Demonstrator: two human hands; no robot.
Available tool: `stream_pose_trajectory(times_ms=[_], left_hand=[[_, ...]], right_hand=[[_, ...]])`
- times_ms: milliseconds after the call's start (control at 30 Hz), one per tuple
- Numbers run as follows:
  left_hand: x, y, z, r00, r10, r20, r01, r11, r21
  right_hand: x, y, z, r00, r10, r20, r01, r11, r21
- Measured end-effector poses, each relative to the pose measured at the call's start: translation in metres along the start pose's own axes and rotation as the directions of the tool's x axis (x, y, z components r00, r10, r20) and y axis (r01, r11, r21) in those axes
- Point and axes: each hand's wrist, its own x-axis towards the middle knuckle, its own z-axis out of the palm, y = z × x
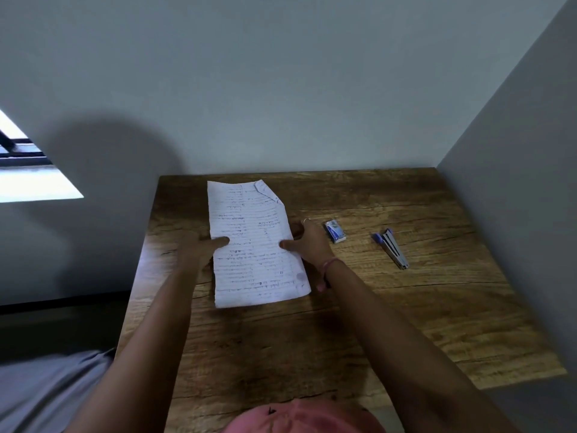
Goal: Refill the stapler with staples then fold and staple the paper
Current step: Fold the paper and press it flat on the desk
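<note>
A sheet of lined, handwritten paper (254, 242) is held a little above the wooden table (406, 307), its top right corner turned over. My left hand (199, 248) grips its left edge with the thumb on top. On the opposite edge, my right hand (307, 242) holds the sheet the same way. A small blue and white staple box (335, 231) lies just right of my right hand. Further right lies the blue and silver stapler (392, 247), apart from both hands.
The table stands in a corner, with a grey wall (281, 89) behind it and another on the right. Off its left edge the floor drops away and a window (28, 170) shows. A pink cap brim (306, 417) fills the bottom edge.
</note>
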Motion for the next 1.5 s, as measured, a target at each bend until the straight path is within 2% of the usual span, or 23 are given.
stream_pose_trajectory(times_ms=[67, 167, 267, 333, 400, 533, 600, 767, 900, 967, 1167, 1233, 1333, 1433, 1500], left_hand=[[0.001, -0.001, -0.002, 0.993, -0.060, 0.100, 0.069, 0.994, -0.088], [-0.001, -0.006, -0.005, 0.986, -0.038, 0.160, 0.064, 0.986, -0.157], [-0.005, -0.014, -0.004, 0.977, -0.026, 0.210, 0.058, 0.988, -0.145], [-0.008, -0.018, -0.001, 0.969, -0.041, 0.244, 0.077, 0.987, -0.139], [-0.010, -0.021, 0.003, 0.966, -0.038, 0.254, 0.072, 0.989, -0.128], [-0.014, -0.021, 0.009, 0.969, -0.019, 0.245, 0.046, 0.994, -0.104], [-0.017, -0.019, 0.013, 0.967, -0.006, 0.256, 0.026, 0.997, -0.076], [-0.021, -0.016, 0.021, 0.974, 0.022, 0.225, -0.011, 0.999, -0.051], [-0.020, -0.012, 0.020, 0.968, 0.138, 0.208, -0.162, 0.981, 0.102], [-0.020, -0.007, 0.019, 0.961, 0.176, 0.214, -0.206, 0.971, 0.124], [-0.019, -0.004, 0.019, 0.967, 0.175, 0.186, -0.200, 0.972, 0.123], [-0.018, -0.004, 0.019, 0.976, 0.147, 0.163, -0.167, 0.979, 0.118], [-0.017, -0.004, 0.021, 0.985, 0.103, 0.137, -0.113, 0.991, 0.071], [-0.016, -0.003, 0.025, 0.985, 0.042, 0.169, -0.041, 0.999, -0.012], [-0.016, -0.003, 0.027, 0.978, -0.020, 0.207, 0.042, 0.994, -0.102]], right_hand=[[0.000, 0.002, -0.005, 0.998, 0.025, 0.053, -0.027, 0.999, 0.037], [0.000, 0.008, -0.015, 0.986, 0.059, 0.153, -0.062, 0.998, 0.017], [-0.001, 0.013, -0.033, 0.964, 0.087, 0.250, -0.050, 0.987, -0.153], [-0.001, 0.013, -0.043, 0.961, 0.081, 0.266, 0.000, 0.957, -0.291], [-0.002, 0.007, -0.049, 0.981, -0.005, 0.196, 0.069, 0.944, -0.323], [0.003, -0.019, -0.051, 0.976, -0.216, -0.040, 0.204, 0.959, -0.197], [0.009, -0.028, -0.050, 0.972, -0.220, -0.080, 0.203, 0.962, -0.185], [0.010, -0.029, -0.049, 0.971, -0.230, -0.061, 0.220, 0.966, -0.137], [0.007, -0.025, -0.050, 0.967, -0.222, -0.121, 0.220, 0.975, -0.031], [0.005, -0.025, -0.049, 0.969, -0.208, -0.134, 0.214, 0.976, 0.030], [0.003, -0.035, -0.051, 0.950, -0.197, -0.243, 0.216, 0.975, 0.055], [0.005, -0.038, -0.057, 0.956, -0.204, -0.213, 0.215, 0.976, 0.033], [0.007, -0.041, -0.071, 0.975, -0.214, -0.056, 0.212, 0.977, -0.040], [0.008, -0.040, -0.083, 0.969, -0.235, 0.076, 0.245, 0.953, -0.178], [0.007, -0.037, -0.088, 0.965, -0.243, 0.100, 0.260, 0.935, -0.242]])
